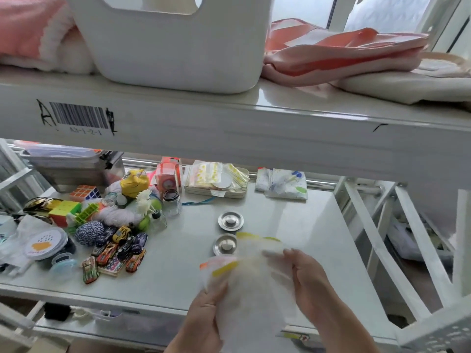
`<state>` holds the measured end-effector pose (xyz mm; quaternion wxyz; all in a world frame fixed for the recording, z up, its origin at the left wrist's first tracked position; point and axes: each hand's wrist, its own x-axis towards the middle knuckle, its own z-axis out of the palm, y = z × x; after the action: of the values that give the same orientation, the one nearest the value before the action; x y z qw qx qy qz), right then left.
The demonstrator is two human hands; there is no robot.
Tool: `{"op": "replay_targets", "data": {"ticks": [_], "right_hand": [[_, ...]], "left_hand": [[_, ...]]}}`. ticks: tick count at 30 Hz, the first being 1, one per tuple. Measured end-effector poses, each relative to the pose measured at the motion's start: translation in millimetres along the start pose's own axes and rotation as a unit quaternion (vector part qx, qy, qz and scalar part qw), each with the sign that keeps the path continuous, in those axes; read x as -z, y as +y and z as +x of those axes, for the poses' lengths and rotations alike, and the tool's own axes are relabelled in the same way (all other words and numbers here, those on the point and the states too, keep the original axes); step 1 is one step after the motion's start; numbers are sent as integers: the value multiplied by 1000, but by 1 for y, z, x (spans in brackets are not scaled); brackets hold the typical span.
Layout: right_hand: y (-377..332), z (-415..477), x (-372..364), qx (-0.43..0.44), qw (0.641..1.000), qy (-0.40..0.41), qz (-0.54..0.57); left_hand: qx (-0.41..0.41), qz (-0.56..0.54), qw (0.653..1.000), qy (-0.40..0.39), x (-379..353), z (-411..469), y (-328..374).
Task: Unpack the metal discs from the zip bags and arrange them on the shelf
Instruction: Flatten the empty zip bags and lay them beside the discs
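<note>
Two metal discs lie on the white shelf (293, 225), one (230, 220) behind the other (225, 245). In front of them both hands hold a blurred, translucent zip bag (251, 278) with yellow and orange strips. My left hand (204, 319) grips its lower left side. My right hand (309, 281) pinches its upper right edge. Whether a disc is inside the bag cannot be told through the blur. More zip bags (216, 175) lie piled on a flat tray (219, 193) at the back of the shelf.
Left of the discs sit toy cars (114, 256), puzzle cubes (65, 210), yarn, a small glass jar (172, 202) and round tins. A folded cloth (283, 184) lies at the back right. The upper shelf carries a white bin (175, 44) and pink fabric.
</note>
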<state>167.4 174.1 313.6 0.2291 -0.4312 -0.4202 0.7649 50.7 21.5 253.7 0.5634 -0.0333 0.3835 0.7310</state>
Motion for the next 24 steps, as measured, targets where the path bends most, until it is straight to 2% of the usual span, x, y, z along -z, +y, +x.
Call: {"op": "replay_targets", "data": {"ticks": [3,6,8,11,13,16,18,20,22,24], "right_hand": [[-28,41,20,21,998,51,2],[-48,89,29,30,998,56,-17],[-57,116,28,40,998,41,-34],[-65,150,23,59,996,30,-55],[-63,171,22,44,997,35,-52],[-42,193,24,-6,992,70,-104],[-27,206,29,-17,968,135,-209],[-16,212,31,-11,933,193,-305],[-10,209,29,-9,909,212,-358],[-5,206,28,6,896,220,-386]], "left_hand": [[-38,75,995,50,8,-1,1],[-48,139,981,123,16,-5,4],[-52,156,978,124,11,-15,6],[-128,153,973,119,15,-23,3],[-145,117,976,109,15,-29,10],[-137,137,975,108,6,-45,13],[-161,89,975,121,19,-51,5],[-134,66,975,163,30,-50,-1],[-108,78,967,216,30,-51,-2],[-128,87,959,238,30,-53,-2]]}}
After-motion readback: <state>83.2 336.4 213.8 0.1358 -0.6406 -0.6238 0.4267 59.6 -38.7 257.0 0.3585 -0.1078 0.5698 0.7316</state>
